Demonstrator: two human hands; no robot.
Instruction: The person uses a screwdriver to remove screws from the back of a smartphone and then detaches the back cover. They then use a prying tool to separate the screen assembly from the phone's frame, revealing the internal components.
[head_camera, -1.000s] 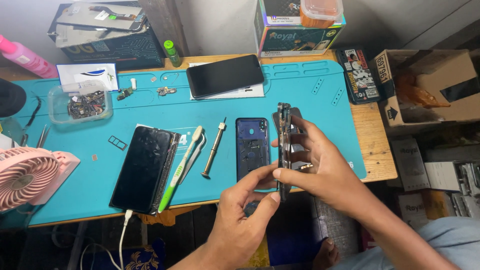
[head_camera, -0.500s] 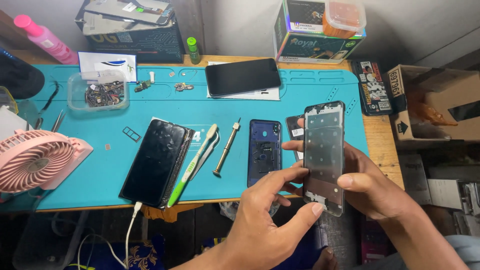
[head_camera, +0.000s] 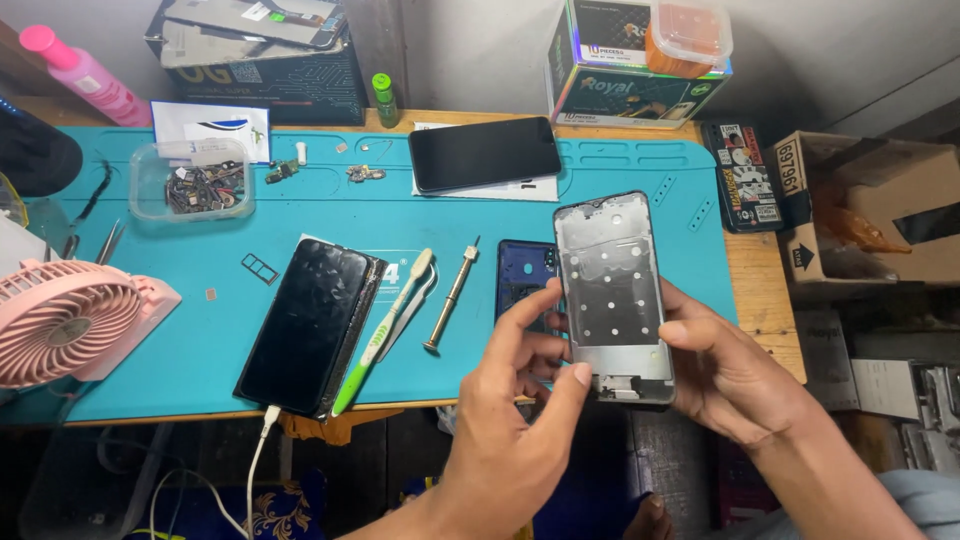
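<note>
Since the earlier frames the frame (head_camera: 612, 296) has turned from edge-on to flat, and its grey metal face with small holes now looks up at the camera. It is held above the near edge of the bench (head_camera: 760, 300), over the right end of the teal mat (head_camera: 330, 215). Its top corner hangs over the mat and its bottom end is past the bench edge, with free space below. The left hand (head_camera: 520, 400) comes from below, palm turned in, its fingers (head_camera: 578, 385) closed on the lower left side. The right hand (head_camera: 735, 375) grips the right side, thumb across the face. Just behind the frame's left side a blue cover (head_camera: 522, 285) lies on the mat. A screwdriver (head_camera: 452, 295) and a green brush (head_camera: 385, 335) lie further left, well apart from both hands.
</note>
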